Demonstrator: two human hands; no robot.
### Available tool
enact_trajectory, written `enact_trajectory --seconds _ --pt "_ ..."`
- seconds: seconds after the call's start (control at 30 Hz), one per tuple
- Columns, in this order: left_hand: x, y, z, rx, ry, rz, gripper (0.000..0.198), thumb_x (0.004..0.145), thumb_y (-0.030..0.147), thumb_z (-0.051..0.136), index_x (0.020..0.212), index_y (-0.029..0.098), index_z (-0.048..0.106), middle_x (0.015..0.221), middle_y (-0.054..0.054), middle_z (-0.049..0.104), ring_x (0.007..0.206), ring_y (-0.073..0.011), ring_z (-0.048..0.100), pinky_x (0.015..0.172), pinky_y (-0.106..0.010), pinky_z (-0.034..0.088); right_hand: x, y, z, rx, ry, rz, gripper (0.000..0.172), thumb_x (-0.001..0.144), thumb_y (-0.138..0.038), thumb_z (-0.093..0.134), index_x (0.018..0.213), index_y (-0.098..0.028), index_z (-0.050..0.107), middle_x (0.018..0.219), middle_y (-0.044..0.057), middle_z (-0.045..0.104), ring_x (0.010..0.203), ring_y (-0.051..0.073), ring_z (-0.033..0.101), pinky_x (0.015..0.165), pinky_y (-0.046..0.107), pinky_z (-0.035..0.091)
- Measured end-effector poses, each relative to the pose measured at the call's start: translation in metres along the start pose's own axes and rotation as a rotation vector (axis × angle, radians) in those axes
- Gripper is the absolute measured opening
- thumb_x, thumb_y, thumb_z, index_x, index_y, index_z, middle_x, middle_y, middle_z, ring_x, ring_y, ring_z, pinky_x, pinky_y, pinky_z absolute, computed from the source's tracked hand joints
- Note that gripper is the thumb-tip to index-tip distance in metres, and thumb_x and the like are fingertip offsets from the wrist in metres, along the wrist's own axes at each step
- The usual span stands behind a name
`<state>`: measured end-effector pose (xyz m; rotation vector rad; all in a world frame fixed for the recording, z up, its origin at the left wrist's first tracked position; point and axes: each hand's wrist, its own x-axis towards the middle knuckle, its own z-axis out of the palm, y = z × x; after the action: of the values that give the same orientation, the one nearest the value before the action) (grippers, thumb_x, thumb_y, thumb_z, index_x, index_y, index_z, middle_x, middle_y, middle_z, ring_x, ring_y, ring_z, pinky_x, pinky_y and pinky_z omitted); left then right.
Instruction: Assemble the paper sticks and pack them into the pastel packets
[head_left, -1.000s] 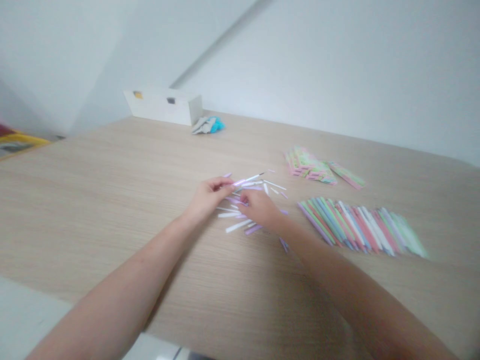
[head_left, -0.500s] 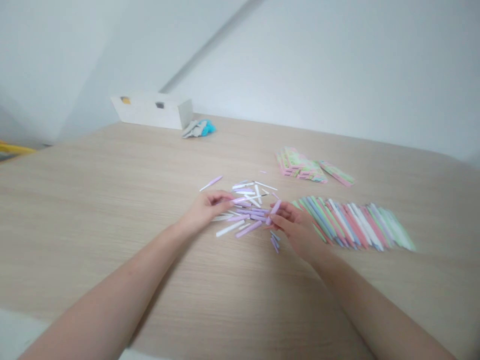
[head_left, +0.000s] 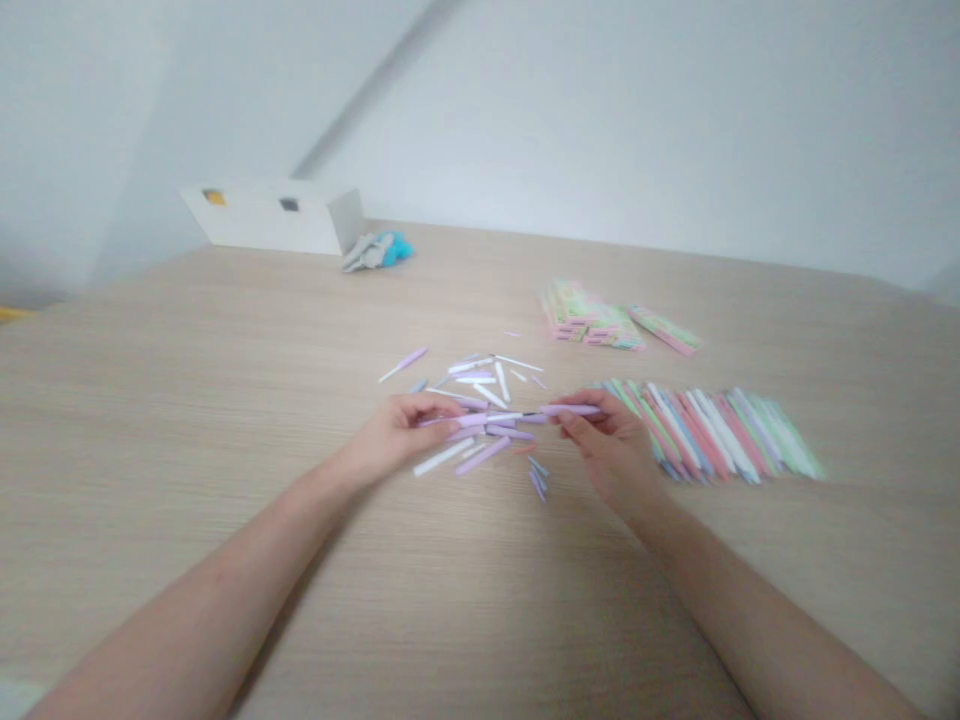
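Observation:
A loose scatter of short lilac and white straw pieces (head_left: 480,410) lies on the wooden table (head_left: 225,400) between my hands. My left hand (head_left: 394,432) rests at the scatter's near left edge, its fingertips pinching a lilac piece (head_left: 442,422). My right hand (head_left: 607,435) is at the right of the scatter, holding a lilac piece (head_left: 570,409) level between finger and thumb. Just beyond that hand begins a neat row of pastel pink, green, blue and white straws (head_left: 705,435).
Farther back stands a stack of pink and green strips (head_left: 589,320). A white box (head_left: 270,218) sits at the far edge of the table, with a crumpled grey and blue cloth (head_left: 375,252) beside it. A wall rises behind.
My right hand has moved right, and its lilac piece now lies level instead of tilted. The whole view has shifted slightly left. My left hand stays at the scatter.

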<state>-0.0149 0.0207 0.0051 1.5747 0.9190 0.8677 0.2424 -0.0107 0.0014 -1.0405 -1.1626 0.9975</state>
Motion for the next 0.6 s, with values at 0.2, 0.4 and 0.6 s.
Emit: enact_trajectory --seconds 0.2,0.4,0.6 --pt "0.0002 0.0008 0.0006 -0.016 0.002 -0.014 0.023 0.076 0.03 0.068 0.093 0.014 0.068 0.1 -0.007 0.069 0.087 -0.0165 0.063 0.081 -0.028 0.046 -0.0012 -0.0017 -0.0004 0.071 -0.007 -0.03 0.018 0.07 -0.023 0.074 0.085 -0.02 0.066 0.081 0.001 0.069 0.07 0.011 0.061 0.062 0.022 0.048" --pt "-0.0006 0.0023 0.001 -0.012 -0.014 0.002 0.023 0.078 0.03 0.067 0.094 0.014 0.068 0.102 -0.008 0.069 0.089 -0.0164 0.062 0.083 -0.027 0.046 -0.0007 0.0004 -0.0024 0.038 -0.026 -0.04 0.018 0.071 -0.023 0.074 0.086 -0.02 0.066 0.082 0.001 0.069 0.066 0.01 0.06 0.062 0.022 0.048" --pt "-0.0008 0.0016 0.0029 0.043 -0.041 0.022 0.026 0.078 0.033 0.066 0.094 0.013 0.067 0.101 -0.009 0.069 0.088 -0.0179 0.062 0.08 -0.029 0.046 -0.0036 -0.0037 -0.0001 -0.12 -0.061 -0.036 0.02 0.07 -0.028 0.074 0.086 -0.02 0.065 0.079 0.001 0.07 0.067 0.012 0.063 0.062 0.024 0.051"
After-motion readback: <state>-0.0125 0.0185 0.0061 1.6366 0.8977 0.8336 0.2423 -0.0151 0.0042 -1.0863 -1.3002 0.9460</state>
